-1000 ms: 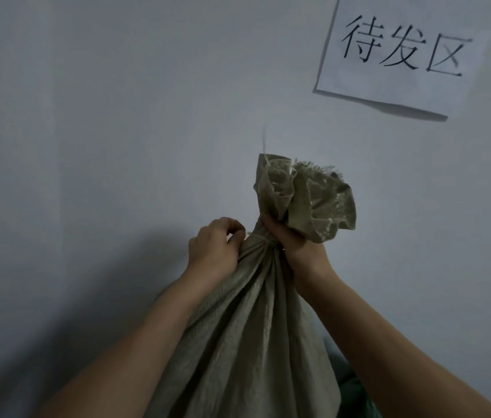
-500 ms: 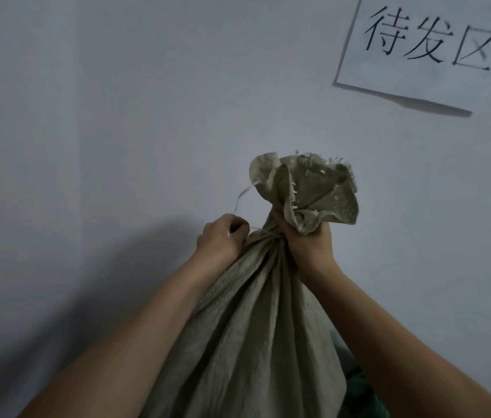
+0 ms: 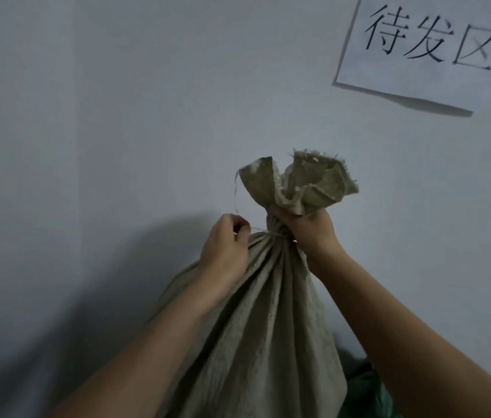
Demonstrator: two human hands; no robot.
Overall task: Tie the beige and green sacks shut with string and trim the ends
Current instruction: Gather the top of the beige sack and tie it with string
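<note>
Left hand (image 3: 226, 245) left of sack neck, fingers curled, pinching thin pale string (image 3: 236, 196); string runs to wrap on gathered neck of beige woven sack (image 3: 256, 336), standing against wall; right hand (image 3: 307, 229) grips neck; green sack (image 3: 367, 393) behind, lower right; paper sign (image 3: 425, 49) on wall
</note>
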